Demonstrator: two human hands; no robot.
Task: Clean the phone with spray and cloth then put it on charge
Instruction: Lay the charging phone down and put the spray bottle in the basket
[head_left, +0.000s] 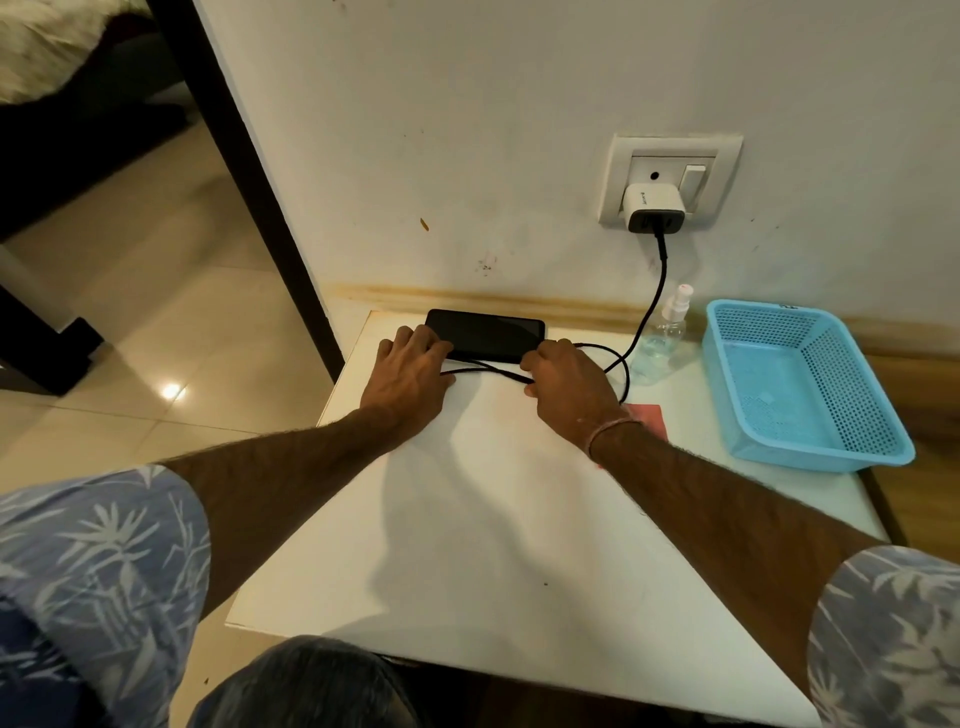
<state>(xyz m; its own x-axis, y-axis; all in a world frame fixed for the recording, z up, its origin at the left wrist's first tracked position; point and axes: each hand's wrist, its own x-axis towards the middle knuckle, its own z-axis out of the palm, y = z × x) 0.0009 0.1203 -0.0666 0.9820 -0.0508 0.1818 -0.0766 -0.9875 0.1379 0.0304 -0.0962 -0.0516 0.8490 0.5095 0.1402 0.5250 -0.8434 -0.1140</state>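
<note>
Now phone (488, 332) is best steadied by left hand (410, 371), fingers flat on its end, while cable (649, 306), gripped in curled right hand (566, 379), is seated squarely, not forced.

Phone (488, 335), dark: one. Charging cable (658, 291), black, looped: one. Charger plug (644, 207), white: one. Wall socket plate (623, 171): one, with one rocker switch (693, 182). Spray bottle (667, 327), clear with a white head: one. Cloth (649, 418), red, partly hidden behind the right wrist: one. Basket (852, 395), blue and perforated: one. Table (467, 519), white: one. Hands: two, namely left hand (410, 376) and right hand (569, 387). Patterned sleeves: two, namely left sleeve (93, 561) and right sleeve (893, 639). Thread band (613, 434) on the right wrist: one.
</note>
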